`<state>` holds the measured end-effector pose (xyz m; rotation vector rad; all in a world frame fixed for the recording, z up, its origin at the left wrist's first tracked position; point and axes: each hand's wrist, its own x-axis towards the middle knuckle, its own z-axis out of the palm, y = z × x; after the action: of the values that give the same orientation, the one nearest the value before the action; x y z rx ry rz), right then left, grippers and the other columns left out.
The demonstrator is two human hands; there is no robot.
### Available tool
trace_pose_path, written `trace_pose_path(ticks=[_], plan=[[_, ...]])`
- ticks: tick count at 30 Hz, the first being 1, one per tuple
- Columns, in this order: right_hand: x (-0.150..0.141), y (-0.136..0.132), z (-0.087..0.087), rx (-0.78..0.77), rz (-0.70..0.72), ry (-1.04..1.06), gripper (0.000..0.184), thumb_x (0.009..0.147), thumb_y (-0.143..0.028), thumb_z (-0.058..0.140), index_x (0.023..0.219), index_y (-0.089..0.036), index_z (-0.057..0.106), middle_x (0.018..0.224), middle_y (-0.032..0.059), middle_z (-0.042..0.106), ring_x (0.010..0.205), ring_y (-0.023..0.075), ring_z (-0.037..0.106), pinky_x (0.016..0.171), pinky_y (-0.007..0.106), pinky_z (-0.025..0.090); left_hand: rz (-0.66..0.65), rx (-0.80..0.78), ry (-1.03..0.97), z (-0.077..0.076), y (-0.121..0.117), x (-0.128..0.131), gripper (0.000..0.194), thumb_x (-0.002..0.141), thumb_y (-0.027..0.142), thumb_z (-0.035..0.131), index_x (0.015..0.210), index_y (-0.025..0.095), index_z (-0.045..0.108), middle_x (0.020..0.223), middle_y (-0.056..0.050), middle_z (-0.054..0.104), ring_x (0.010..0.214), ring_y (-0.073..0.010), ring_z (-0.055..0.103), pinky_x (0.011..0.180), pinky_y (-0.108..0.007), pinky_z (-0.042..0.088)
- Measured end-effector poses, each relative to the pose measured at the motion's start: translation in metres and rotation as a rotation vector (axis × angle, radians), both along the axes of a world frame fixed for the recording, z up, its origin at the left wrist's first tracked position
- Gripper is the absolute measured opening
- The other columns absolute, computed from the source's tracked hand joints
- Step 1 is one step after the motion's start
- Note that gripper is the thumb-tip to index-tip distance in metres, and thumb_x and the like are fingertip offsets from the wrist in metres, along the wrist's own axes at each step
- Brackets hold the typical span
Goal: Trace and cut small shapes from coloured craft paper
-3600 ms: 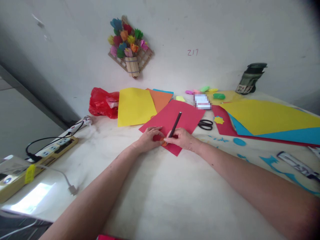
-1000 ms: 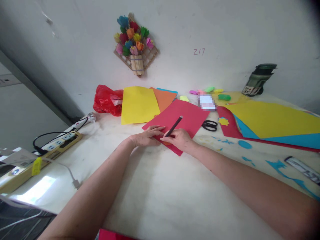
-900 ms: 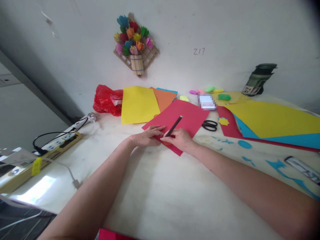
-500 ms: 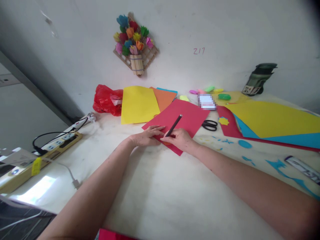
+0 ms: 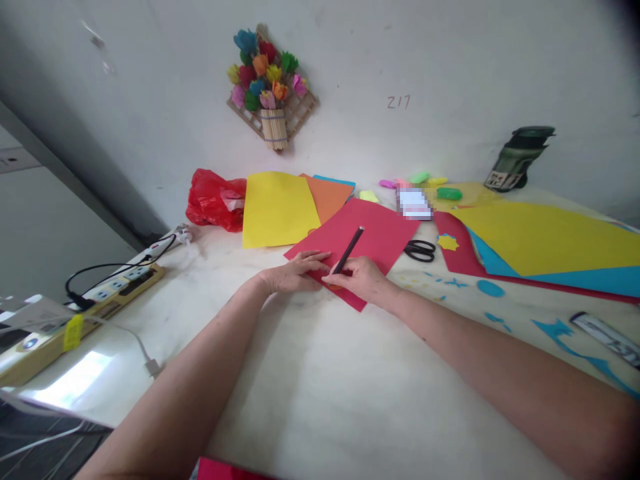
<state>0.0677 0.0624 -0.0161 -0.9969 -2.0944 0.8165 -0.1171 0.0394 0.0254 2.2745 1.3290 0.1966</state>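
A red sheet of paper point(image 5: 367, 230) lies at an angle on the table. My left hand point(image 5: 295, 272) rests flat on its left corner, fingers stretched out. In my right hand point(image 5: 365, 279) a dark pencil point(image 5: 349, 250) is pinched, leaning up and to the right, its lower end down at the paper. A small orange piece point(image 5: 334, 287) shows at the near edge of the sheet, mostly hidden by my right hand. Black-handled scissors point(image 5: 420, 251) lie at the sheet's right side, their blades out of sight.
Yellow paper point(image 5: 280, 210) and a red plastic bag point(image 5: 215, 200) lie behind. To the right are stacked coloured sheets point(image 5: 555, 237), a yellow cut-out point(image 5: 447, 242), blue scraps point(image 5: 490, 288) and a marker point(image 5: 605, 339). A bottle point(image 5: 520, 159) stands at the back; a power strip point(image 5: 120, 287) runs along the left.
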Motion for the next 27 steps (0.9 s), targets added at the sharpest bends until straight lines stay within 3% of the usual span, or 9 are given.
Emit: trace_pose_path(ticks=[27], plan=[[0.0029, 0.0005, 0.0017, -0.034, 0.029, 0.012, 0.027, 0.068, -0.043, 0.057, 0.074, -0.019, 0.067, 0.070, 0.0024, 0.067, 0.066, 0.0142, 0.061, 0.059, 0.024, 0.045, -0.006, -0.026, -0.050, -0.0035, 0.0026, -0.0035, 0.039, 0.069, 0.027, 0.057, 0.108, 0.031, 0.053, 0.138, 0.006, 0.026, 0.129, -0.0218, 0.011, 0.104, -0.038, 0.017]])
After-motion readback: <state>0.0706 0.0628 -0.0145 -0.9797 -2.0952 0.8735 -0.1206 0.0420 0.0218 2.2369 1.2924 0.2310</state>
